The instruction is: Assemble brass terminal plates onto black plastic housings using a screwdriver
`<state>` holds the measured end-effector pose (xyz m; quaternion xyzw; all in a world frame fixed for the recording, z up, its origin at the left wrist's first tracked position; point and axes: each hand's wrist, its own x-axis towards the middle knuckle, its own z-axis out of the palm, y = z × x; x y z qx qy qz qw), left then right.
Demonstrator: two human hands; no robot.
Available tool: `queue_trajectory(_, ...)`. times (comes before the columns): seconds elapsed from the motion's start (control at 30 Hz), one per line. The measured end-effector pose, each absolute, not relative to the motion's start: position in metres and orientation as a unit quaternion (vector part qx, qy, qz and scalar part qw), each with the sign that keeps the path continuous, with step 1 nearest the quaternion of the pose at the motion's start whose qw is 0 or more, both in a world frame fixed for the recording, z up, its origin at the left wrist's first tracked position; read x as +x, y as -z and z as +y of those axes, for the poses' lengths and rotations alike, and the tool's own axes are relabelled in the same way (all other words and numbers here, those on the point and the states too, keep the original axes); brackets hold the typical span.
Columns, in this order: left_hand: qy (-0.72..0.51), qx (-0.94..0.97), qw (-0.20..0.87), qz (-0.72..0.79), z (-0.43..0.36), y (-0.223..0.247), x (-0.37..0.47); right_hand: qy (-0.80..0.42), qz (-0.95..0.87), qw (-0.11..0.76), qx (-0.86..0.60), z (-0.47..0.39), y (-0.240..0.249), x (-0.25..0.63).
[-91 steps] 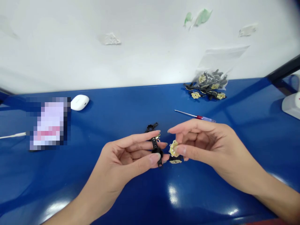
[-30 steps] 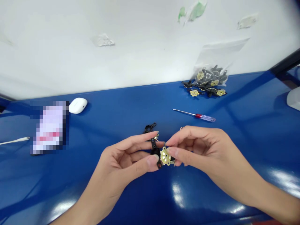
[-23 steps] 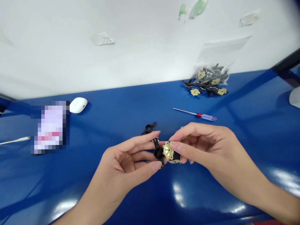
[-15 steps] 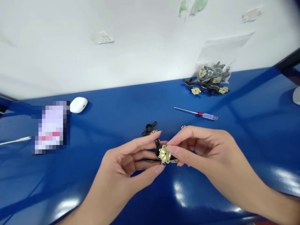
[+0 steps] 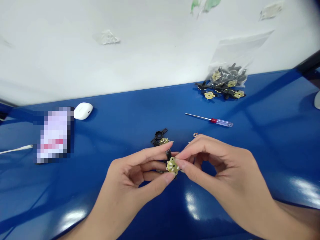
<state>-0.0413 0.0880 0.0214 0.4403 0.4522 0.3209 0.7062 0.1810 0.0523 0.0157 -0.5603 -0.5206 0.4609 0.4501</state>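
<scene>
Between thumb and forefinger, my right hand [image 5: 217, 163] pinches the edge of a round gold metal disc [image 5: 172, 165] with small lobed holes round its rim. My left hand [image 5: 142, 176] is curled around a black plastic bracket [image 5: 168, 154], holding it between thumb and fingers. The disc lies over the front of the bracket and hides most of it; whether the two are seated together I cannot tell. Just beyond my left fingertips, on the table, are another black bracket [image 5: 159, 135] and a gold disc [image 5: 164, 141]. A small copper-coloured ring [image 5: 195, 135] lies behind my right fingers.
A screwdriver [image 5: 221, 122] with a clear and red handle lies beyond my right hand. A clear plastic bag [image 5: 231, 75] of black and gold parts leans on the white wall, with loose parts before it. At left are a blurred-out phone [image 5: 53, 133] and a white case [image 5: 83, 111].
My right hand has brought the gold disc slightly left and down, over the bracket. My left thumb now touches the disc's lower edge.
</scene>
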Motion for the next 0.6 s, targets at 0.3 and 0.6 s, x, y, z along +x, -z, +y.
queue_trajectory(0.3,-0.319,0.428,0.714,0.453,0.0853,-0.0220,-0.0425,-0.441,-0.550,0.428,-0.565,0.0513,-0.0166,0.1791)
queue_trajectory(0.6,-0.318,0.364,0.745,0.459,0.0886,-0.0232,-0.0419,-0.388,-0.588,0.434,-0.561,0.0506,-0.0165,0.1766)
